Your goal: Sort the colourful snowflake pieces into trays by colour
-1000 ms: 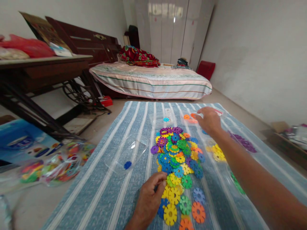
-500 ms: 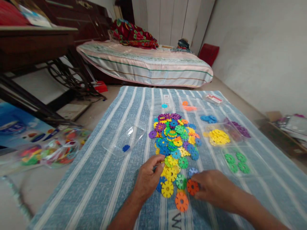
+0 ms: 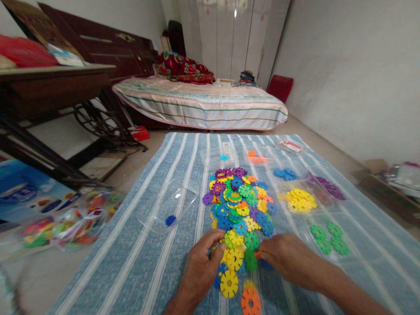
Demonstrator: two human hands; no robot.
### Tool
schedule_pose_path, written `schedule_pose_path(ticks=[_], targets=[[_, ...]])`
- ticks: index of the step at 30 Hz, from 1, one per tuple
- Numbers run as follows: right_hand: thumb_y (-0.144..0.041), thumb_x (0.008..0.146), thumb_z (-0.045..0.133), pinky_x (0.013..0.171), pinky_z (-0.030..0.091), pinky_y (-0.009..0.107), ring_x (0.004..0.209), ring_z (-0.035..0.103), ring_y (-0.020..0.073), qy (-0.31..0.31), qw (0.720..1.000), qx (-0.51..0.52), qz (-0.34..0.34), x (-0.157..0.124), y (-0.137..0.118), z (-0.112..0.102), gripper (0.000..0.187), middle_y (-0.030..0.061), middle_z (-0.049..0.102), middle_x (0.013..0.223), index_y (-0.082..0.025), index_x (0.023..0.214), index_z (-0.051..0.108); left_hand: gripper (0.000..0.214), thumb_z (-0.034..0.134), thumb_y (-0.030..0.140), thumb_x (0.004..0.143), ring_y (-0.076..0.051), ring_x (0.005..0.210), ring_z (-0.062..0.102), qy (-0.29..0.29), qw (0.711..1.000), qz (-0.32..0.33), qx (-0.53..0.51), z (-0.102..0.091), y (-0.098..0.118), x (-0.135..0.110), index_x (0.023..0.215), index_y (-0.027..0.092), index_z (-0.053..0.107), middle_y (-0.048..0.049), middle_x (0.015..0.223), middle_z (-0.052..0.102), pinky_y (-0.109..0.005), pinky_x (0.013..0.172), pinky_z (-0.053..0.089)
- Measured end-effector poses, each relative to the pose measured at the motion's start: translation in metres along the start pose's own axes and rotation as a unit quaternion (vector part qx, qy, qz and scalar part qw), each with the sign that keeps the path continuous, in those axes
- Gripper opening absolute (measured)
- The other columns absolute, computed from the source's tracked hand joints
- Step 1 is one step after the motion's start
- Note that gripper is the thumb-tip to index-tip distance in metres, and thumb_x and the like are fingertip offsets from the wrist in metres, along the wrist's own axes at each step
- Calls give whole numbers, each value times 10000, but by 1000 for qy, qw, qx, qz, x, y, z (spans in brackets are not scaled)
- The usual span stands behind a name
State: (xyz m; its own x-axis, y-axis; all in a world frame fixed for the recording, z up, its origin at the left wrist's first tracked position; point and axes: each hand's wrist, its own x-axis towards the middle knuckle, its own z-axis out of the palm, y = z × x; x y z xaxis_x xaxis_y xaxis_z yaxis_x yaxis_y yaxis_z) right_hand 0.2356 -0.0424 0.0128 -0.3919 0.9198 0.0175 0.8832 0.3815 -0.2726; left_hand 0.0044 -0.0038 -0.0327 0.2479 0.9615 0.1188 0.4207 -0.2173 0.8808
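A pile of colourful notched plastic discs lies on a striped cloth. My right hand pinches an orange-red disc, seen nearly edge-on beside a tilted green disc. My left hand rests at the near left edge of the pile, thumb and forefinger curved apart next to a yellow disc; its other fingers are partly hidden. Closer to me lie another yellow disc and an orange disc.
Clear boxes hold sorted discs: green ones, yellow ones, blue ones, purple ones and orange ones. A left box holds one dark blue disc. Beyond the cloth stands a bed; a sewing table is left.
The view has tipped upward, so everything sits lower. My right hand has turned the orange-red disc edge-on and brought it against the green disc, which now tilts. My left hand stays beside the pile.
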Motion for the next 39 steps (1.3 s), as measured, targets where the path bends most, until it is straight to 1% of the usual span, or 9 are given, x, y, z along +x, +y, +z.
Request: schedule_pose_path(ticks=[2, 5, 8, 11, 13, 17, 23, 29, 39], targets=[[-248, 896, 456, 514, 324, 235, 563, 612, 132, 4, 999, -32, -13, 25, 19, -20, 259, -21, 660, 611, -239, 684, 603, 227, 544, 241, 784, -179, 932, 652, 2, 1000, -2, -11, 0, 1, 1, 976, 234, 665, -30, 1010, 697, -306, 869, 524], [-316, 894, 450, 526, 331, 235, 535, 583, 140, 80, 989, -111, 54, 75, 58, -57, 278, 10, 651, 601, -223, 715, 641, 222, 545, 238, 782, -178, 926, 653, 0, 1000, -12, -18, -1, 2, 1, 967, 235, 667, -30, 1000, 698, -300, 864, 525], [-347, 877, 459, 592, 387, 269, 626, 612, 184, 213, 951, -163, 156, 119, 93, -92, 269, 57, 690, 715, -203, 926, 681, 223, 536, 230, 787, -172, 936, 650, -2, 1000, -16, -13, 0, 0, 1, 970, 231, 664, -30, 1014, 693, -292, 870, 519], [-379, 856, 479, 643, 411, 298, 725, 629, 217, 306, 921, -149, 192, 135, 102, -106, 326, 89, 703, 812, -180, 1028, 671, 214, 522, 228, 800, -165, 960, 641, -5, 1000, -10, -8, 0, -1, 0, 963, 226, 661, -27, 1024, 688, -283, 880, 508], [-369, 847, 485, 637, 409, 285, 705, 627, 202, 286, 937, -106, 170, 126, 91, -101, 309, 76, 701, 789, -183, 998, 681, 205, 514, 228, 808, -163, 973, 635, -5, 1000, -7, -5, 0, -1, 0, 953, 221, 660, -27, 1027, 686, -279, 887, 501], [-315, 851, 472, 547, 353, 220, 570, 580, 130, 123, 989, 12, 80, 80, 48, -70, 233, -1, 643, 618, -214, 814, 679, 199, 510, 231, 812, -158, 957, 635, -10, 1000, -1, -3, 1, 1, 0, 951, 209, 651, -29, 1020, 685, -275, 880, 498], [-244, 791, 565, 497, 255, 201, 505, 532, 89, -81, 994, 60, 30, 5, -9, -17, 176, -41, 605, 559, -201, 622, 584, 201, 509, 230, 806, -159, 945, 639, -12, 1000, 4, 0, 1, 4, 1, 951, 201, 645, -30, 1005, 687, -275, 879, 493], [-379, 722, 657, 509, 287, 230, 568, 610, 154, -88, 994, 37, 58, -33, -40, 22, 179, 2, 687, 680, -220, 795, 616, 199, 513, 242, 806, -157, 916, 642, -13, 1000, -3, -9, 4, 4, 1, 952, 195, 641, -35, 1002, 686, -282, 869, 500], [-300, 715, 620, 503, 303, 242, 607, 632, 179, -109, 992, 24, 54, -30, -53, 47, 138, 31, 699, 702, -186, 793, 628, 211, 521, 241, 802, -168, 933, 646, -4, 1000, -1, -11, 1, 2, 2, 959, 212, 660, -27, 1017, 690, -301, 856, 522]])
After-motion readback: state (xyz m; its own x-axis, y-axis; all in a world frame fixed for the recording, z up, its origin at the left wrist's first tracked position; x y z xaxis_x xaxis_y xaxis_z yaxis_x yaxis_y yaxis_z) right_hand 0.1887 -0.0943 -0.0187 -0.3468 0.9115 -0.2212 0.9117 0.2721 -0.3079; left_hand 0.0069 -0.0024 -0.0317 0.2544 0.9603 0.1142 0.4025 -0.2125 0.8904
